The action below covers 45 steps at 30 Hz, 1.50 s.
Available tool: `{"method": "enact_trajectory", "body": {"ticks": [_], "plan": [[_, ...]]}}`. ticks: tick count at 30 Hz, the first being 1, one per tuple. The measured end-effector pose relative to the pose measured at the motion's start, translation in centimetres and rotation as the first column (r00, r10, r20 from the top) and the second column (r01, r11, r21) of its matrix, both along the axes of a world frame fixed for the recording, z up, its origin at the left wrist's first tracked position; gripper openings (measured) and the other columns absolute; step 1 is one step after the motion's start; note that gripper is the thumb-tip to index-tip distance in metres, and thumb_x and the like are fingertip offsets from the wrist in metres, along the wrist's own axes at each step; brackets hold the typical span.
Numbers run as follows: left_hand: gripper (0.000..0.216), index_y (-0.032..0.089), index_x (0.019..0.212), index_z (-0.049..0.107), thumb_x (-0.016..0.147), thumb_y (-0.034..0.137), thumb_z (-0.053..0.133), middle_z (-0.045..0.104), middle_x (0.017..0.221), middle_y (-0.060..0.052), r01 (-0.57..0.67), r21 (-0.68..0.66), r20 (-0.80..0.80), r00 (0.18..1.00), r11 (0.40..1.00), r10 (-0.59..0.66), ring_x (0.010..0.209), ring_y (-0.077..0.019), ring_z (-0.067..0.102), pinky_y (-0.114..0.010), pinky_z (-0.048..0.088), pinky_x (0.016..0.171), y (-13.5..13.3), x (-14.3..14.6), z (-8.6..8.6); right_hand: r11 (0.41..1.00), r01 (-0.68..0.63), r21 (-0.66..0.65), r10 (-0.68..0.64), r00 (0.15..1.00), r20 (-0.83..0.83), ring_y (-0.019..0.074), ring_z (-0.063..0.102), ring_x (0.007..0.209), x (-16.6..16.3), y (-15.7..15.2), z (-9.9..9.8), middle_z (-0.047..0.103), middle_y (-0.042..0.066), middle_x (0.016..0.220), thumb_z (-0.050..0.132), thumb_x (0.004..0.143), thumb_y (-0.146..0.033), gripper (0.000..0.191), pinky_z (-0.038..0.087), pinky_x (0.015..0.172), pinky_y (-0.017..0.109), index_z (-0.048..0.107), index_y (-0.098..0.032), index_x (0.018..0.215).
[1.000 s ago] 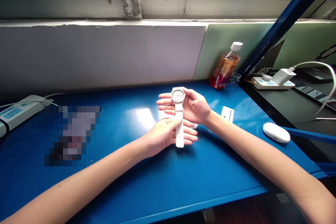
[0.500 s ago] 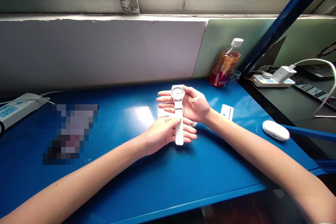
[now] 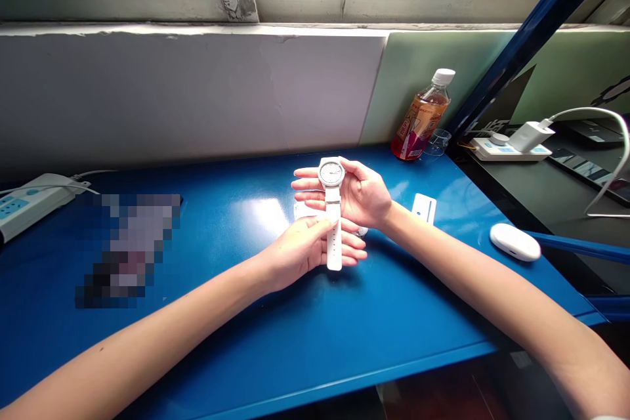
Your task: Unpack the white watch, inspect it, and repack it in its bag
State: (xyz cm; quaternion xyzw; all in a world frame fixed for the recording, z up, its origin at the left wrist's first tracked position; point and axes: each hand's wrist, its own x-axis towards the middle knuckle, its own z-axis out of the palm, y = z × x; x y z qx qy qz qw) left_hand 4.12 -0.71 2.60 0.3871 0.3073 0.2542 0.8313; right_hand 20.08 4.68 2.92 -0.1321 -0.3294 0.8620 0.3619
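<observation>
A white wristwatch (image 3: 333,210) with a round pale dial is held up between my two hands over the blue table, its strap hanging straight down toward me. My left hand (image 3: 298,246) pinches the lower strap under its thumb, with the fingers stretched out behind. At the dial end, my right hand (image 3: 364,193) has its thumb along the case edge and its fingers passing behind the watch, palm up. Partly hidden behind my hands, a white object (image 3: 306,211) and a small shiny item (image 3: 362,231) lie on the table; I cannot make out either one.
On the right are a white earbud case (image 3: 514,242), a white card-like piece (image 3: 424,209), a drink bottle (image 3: 420,119) and a clear cup-like piece (image 3: 437,143). A blue post (image 3: 526,39) slants beyond them. Leftward lie a power strip (image 3: 42,200) and a blurred-out flat object (image 3: 132,246).
The whole view has shifted very slightly. Both hands keep the same hold on the wristwatch.
</observation>
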Motion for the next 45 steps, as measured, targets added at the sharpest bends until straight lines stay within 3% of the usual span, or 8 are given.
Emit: {"method": "enact_trajectory", "body": {"ticks": [6,10,15,19,26,33,38,45], "plan": [[0.034,0.007,0.098,0.070,0.095,0.040,0.062,0.075,0.092,-0.015,0.011,0.051,0.011,1.000,0.999,-0.011,0.077,-0.0214,0.074,-0.031,0.061,0.075,0.1,-0.4,-0.4,0.999,0.030,-0.011,-0.030,0.999,0.018,0.0231,0.072,0.103,0.1,-0.1,0.1,0.075,0.016,0.114,0.019,0.103,-0.036,0.057,0.052,0.100,0.039,0.063,-0.005,0.123],[0.031,0.010,0.100,0.069,0.090,0.039,0.070,0.072,0.090,-0.009,-0.028,0.092,-0.021,0.999,0.995,0.030,0.057,-0.0112,0.065,-0.029,0.060,0.069,0.0,-0.4,-0.2,0.998,0.059,-0.001,-0.059,0.998,0.017,0.0188,0.073,0.090,0.1,-0.2,0.3,0.077,0.011,0.104,0.032,0.104,-0.035,0.046,0.058,0.087,0.032,0.066,-0.008,0.119],[0.022,0.013,0.099,0.066,0.093,0.035,0.065,0.062,0.071,0.001,-0.085,0.023,0.095,0.992,0.996,0.082,0.047,-0.0070,0.054,-0.029,0.058,0.063,0.0,-0.1,-0.1,0.954,0.299,0.035,-0.300,0.951,0.068,0.0111,0.069,0.065,-0.2,0.0,0.2,0.072,0.000,0.073,0.061,0.096,-0.033,0.019,0.058,0.067,0.021,0.068,-0.017,0.090],[0.027,0.012,0.107,0.065,0.097,0.036,0.059,0.065,0.075,-0.002,-0.069,0.003,0.164,0.984,0.998,0.067,0.054,-0.0114,0.063,-0.031,0.059,0.068,0.0,-0.1,-0.5,0.922,0.382,0.064,-0.387,0.913,0.130,0.0099,0.068,0.063,-0.6,0.0,0.2,0.075,0.000,0.077,0.072,0.089,-0.035,0.017,0.058,0.064,0.020,0.070,-0.018,0.088],[0.030,0.007,0.102,0.068,0.095,0.036,0.064,0.073,0.090,-0.013,-0.001,0.018,0.134,0.991,1.000,-0.001,0.078,-0.0214,0.074,-0.033,0.058,0.078,-0.3,-0.1,-0.5,0.959,0.152,0.241,-0.199,0.963,0.184,0.0192,0.073,0.102,-0.1,-0.7,0.4,0.078,0.006,0.112,0.076,0.084,-0.020,0.034,0.054,0.100,0.036,0.070,-0.021,0.117],[0.025,0.007,0.113,0.067,0.096,0.025,0.062,0.073,0.111,-0.021,0.073,0.019,0.148,0.986,0.997,-0.075,0.104,-0.0290,0.072,-0.042,0.054,0.095,-0.7,-0.1,-0.6,0.969,0.047,0.242,-0.088,0.983,0.162,0.0206,0.074,0.105,0.3,-0.5,0.3,0.074,0.009,0.122,0.068,0.086,-0.010,0.034,0.059,0.092,0.031,0.070,-0.018,0.119],[0.025,0.007,0.118,0.066,0.096,0.017,0.060,0.072,0.116,-0.022,0.119,0.000,0.168,0.979,0.993,-0.117,0.109,-0.0304,0.071,-0.046,0.052,0.099,-0.4,-0.3,-0.7,0.974,0.072,0.216,-0.108,0.981,0.159,0.0196,0.074,0.103,0.2,-0.4,0.3,0.076,0.008,0.117,0.063,0.087,-0.007,0.034,0.060,0.091,0.029,0.070,-0.017,0.119],[0.028,0.005,0.119,0.066,0.097,0.022,0.060,0.071,0.118,-0.024,0.096,-0.009,0.139,0.986,0.995,-0.094,0.109,-0.0309,0.070,-0.046,0.051,0.100,-0.3,-0.2,-1.1,0.967,0.090,0.239,-0.136,0.974,0.182,0.0203,0.073,0.105,0.5,-0.1,0.1,0.075,0.008,0.119,0.066,0.086,-0.010,0.035,0.059,0.091,0.030,0.069,-0.018,0.120]]}}
